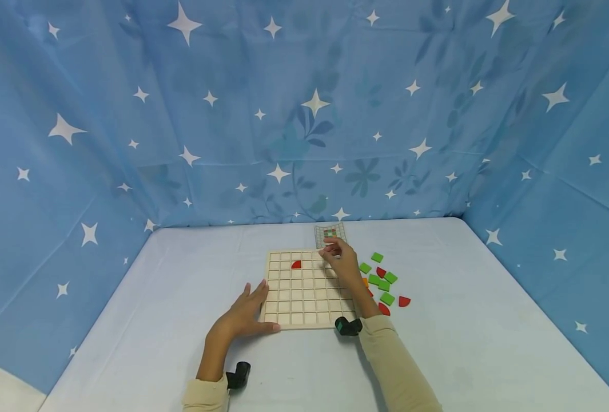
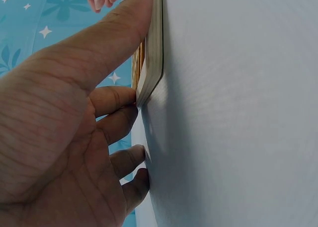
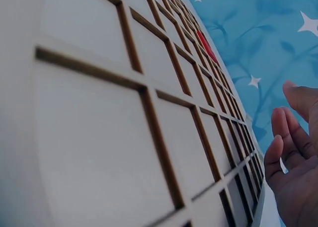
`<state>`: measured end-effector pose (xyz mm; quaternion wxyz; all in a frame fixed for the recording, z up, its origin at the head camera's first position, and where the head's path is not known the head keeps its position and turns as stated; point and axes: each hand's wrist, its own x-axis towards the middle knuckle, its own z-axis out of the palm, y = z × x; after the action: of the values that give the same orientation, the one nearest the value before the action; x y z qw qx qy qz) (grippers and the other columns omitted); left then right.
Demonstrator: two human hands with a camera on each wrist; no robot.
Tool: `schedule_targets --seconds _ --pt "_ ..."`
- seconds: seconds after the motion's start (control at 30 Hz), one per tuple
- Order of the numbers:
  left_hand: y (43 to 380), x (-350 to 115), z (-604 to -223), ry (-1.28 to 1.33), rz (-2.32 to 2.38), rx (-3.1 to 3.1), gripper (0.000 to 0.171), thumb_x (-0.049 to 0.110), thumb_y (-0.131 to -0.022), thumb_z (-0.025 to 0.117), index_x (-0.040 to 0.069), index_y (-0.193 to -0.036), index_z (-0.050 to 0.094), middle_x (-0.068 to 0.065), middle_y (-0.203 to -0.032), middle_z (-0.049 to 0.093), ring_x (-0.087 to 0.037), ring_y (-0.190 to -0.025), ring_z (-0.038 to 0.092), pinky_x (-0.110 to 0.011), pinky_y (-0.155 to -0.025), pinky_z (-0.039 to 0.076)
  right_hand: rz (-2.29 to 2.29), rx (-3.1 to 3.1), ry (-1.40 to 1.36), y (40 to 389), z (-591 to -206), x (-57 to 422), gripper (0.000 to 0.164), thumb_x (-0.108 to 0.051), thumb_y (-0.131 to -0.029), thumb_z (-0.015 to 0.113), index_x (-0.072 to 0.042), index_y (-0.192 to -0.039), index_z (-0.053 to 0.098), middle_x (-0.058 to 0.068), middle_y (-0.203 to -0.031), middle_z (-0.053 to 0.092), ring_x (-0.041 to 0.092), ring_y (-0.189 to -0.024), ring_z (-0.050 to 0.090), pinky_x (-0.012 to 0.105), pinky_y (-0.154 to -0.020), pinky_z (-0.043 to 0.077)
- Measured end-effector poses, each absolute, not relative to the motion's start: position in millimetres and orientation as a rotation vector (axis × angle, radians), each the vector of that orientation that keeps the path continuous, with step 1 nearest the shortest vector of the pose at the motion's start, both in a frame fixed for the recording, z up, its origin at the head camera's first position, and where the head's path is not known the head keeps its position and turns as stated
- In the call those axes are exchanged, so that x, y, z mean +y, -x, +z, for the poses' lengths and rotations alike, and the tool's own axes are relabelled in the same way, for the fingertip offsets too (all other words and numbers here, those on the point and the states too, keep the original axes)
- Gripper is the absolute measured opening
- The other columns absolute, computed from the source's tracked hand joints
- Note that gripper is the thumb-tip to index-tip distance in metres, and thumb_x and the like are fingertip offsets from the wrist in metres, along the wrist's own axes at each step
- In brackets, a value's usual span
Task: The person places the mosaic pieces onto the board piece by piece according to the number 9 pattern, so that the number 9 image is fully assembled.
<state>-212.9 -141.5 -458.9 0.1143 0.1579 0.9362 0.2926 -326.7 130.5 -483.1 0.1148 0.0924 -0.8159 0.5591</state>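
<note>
A pale wooden grid board (image 1: 303,303) lies on the table with one red quarter-round piece (image 1: 296,265) in a cell near its far edge. My left hand (image 1: 245,315) spans the board's near left corner, the thumb at the front edge and fingertips against the left side. Over the far right part of the board is my right hand (image 1: 344,268), fingers loosely bent. No piece shows between the right hand's fingers (image 3: 278,147) in the right wrist view. Just beyond that hand lies a small pattern card (image 1: 321,236) with a coloured design.
Right of the board lie several loose green squares (image 1: 387,298), red quarter-rounds (image 1: 404,301) and an orange piece (image 1: 365,282), some partly hidden by my right forearm. A blue curtain with stars (image 1: 314,103) stands behind the white-covered table (image 1: 489,332).
</note>
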Motion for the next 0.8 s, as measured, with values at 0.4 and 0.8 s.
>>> schedule_targets --seconds 0.4,0.8 --pt "214 -142 -462 -0.462 0.850 2.750 0.103 0.043 -0.077 0.081 0.000 -0.153 0.027 -0.013 -0.163 0.020 -0.046 -0.149 0.007 -0.065 -0.115 0.020 1.528 -2.373 -0.143 328 -479 160 0.037 -0.019 -0.093 0.068 -0.002 -0.125 0.062 0.017 -0.105 0.066 0.031 -0.097 0.064 0.032 -0.074 0.054" --pt "215 -142 -461 -0.463 0.834 2.750 0.102 0.044 -0.077 0.081 0.000 -0.153 0.027 -0.013 -0.163 0.020 -0.046 -0.149 0.007 -0.064 -0.115 0.020 1.388 -2.403 0.018 327 -477 193 0.032 -0.016 -0.091 0.070 -0.001 -0.119 0.065 0.018 -0.103 0.066 0.029 -0.091 0.061 0.027 -0.074 0.048"
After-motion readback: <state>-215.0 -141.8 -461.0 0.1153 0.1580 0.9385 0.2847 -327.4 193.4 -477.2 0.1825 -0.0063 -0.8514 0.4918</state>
